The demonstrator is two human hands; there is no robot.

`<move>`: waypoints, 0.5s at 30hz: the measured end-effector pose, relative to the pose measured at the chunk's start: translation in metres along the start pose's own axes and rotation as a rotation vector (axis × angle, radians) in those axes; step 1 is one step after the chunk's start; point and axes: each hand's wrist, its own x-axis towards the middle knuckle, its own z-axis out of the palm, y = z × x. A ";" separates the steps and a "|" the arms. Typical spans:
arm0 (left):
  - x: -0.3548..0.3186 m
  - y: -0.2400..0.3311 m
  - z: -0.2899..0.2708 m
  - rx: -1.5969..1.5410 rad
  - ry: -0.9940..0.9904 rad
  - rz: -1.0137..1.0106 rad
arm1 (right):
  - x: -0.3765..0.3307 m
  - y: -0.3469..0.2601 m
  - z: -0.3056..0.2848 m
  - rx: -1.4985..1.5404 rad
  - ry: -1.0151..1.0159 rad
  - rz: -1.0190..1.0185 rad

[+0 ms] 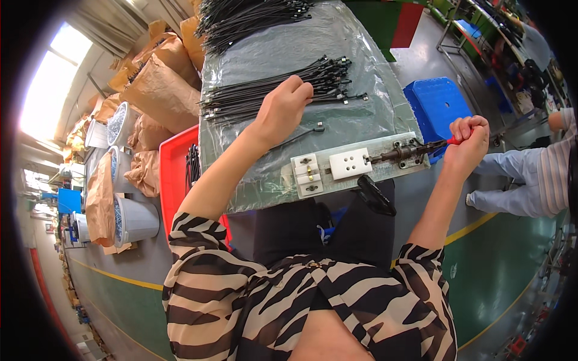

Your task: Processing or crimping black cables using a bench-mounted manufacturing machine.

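My left hand [284, 107] is over a pile of short black cables [241, 99] with small metal-tipped connectors. Its fingers are curled together against the pile, and whether a cable is between them is hidden. One single black cable [310, 130] lies apart, nearer to me, partly behind my left wrist. My right hand [468, 137] is wrapped around the red handle of a toggle clamp [397, 154]. The clamp's rod meets a white block with holes [350, 163] on a metal base plate [325, 188]. Left of that block is a second white block [307, 175] with screws and a brass-coloured piece.
A larger bundle of black cables [253, 21] is at the table's far end. A red bin [171, 165] stands left of the plastic-covered table [373, 78], near paper sacks [162, 93] and buckets [137, 219]. A blue stool [435, 99] and another person [530, 177] are at right.
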 end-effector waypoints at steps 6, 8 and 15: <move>-0.053 0.057 -0.043 -0.058 -0.094 0.021 | 0.005 0.017 -0.012 0.014 -0.016 -0.044; -0.084 0.066 -0.042 -0.067 -0.162 -0.061 | 0.001 0.024 -0.016 -0.002 -0.012 -0.044; -0.123 0.063 -0.032 -0.139 -0.202 -0.103 | -0.012 0.033 -0.017 0.013 0.013 -0.064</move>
